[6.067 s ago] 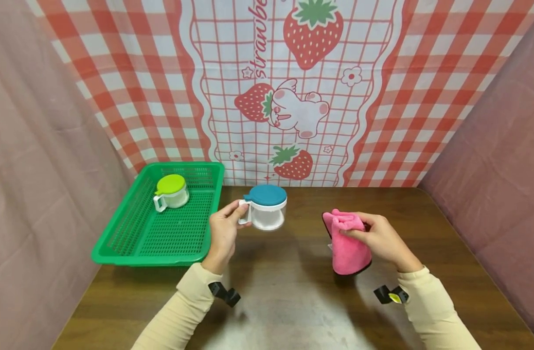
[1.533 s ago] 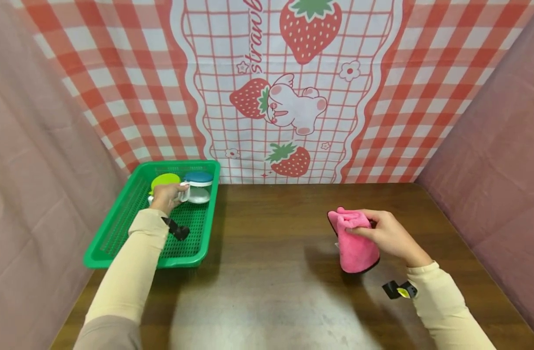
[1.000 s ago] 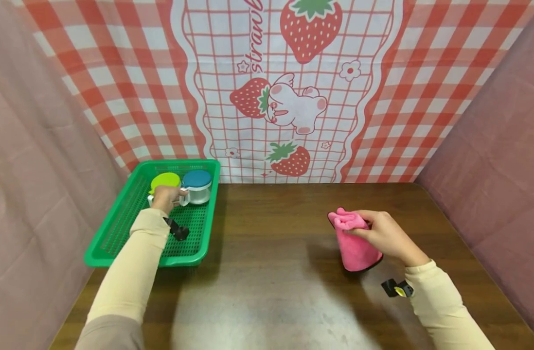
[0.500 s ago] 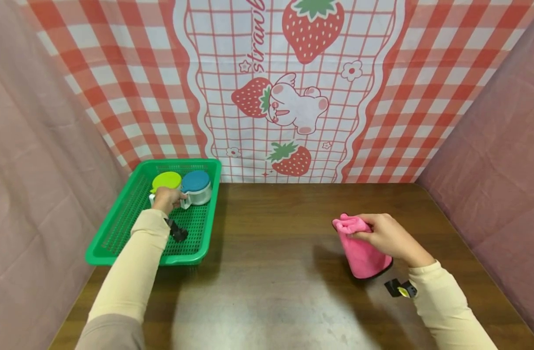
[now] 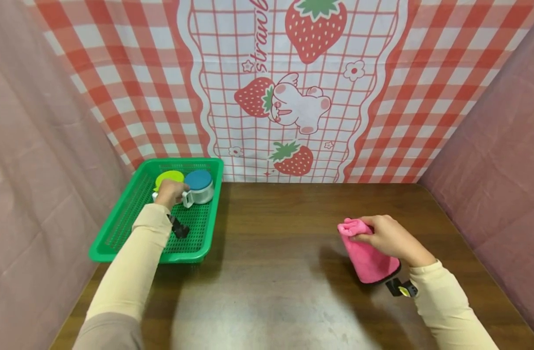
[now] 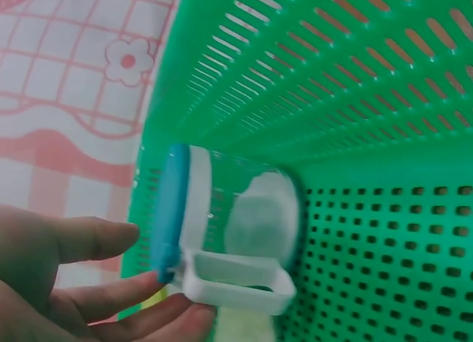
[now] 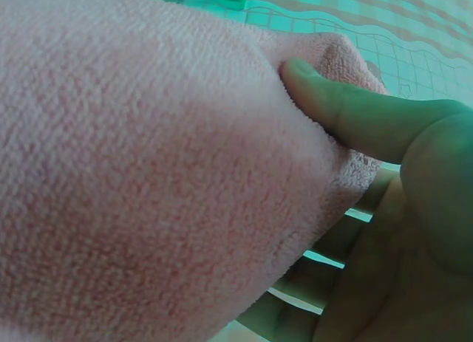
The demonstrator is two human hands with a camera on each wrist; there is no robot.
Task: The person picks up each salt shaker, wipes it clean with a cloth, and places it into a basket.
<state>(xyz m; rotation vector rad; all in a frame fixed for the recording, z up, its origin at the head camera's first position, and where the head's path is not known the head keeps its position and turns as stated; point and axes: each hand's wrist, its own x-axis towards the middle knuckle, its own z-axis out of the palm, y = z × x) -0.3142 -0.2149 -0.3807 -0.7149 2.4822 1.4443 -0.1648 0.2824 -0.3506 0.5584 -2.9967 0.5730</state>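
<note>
Inside the green basket [image 5: 192,243] stands a clear seasoning jar [image 5: 199,188] with a blue lid and a white handle. My left hand [image 5: 169,192] is beside that handle. In the left wrist view its thumb [image 6: 96,238] is apart from the jar, and its fairly straight fingertips lie close to the handle; whether they touch it I cannot tell. A second jar [image 5: 169,178] with a lime lid is partly hidden behind this hand. My right hand [image 5: 391,238] pinches a folded pink cloth [image 5: 367,257] with dark edging by its top, thumb on the near side.
The brown wooden table [image 5: 267,272] spans the space between the basket and the cloth. A red-and-white strawberry-print curtain [image 5: 293,97] hangs at the back. Pinkish drapes [image 5: 490,170] close off both sides.
The left hand carried the blue-lidded jar leftward into the basket, set it beside the lime-lidded one and let go of its handle. The pink cloth has shifted slightly right and tilted.
</note>
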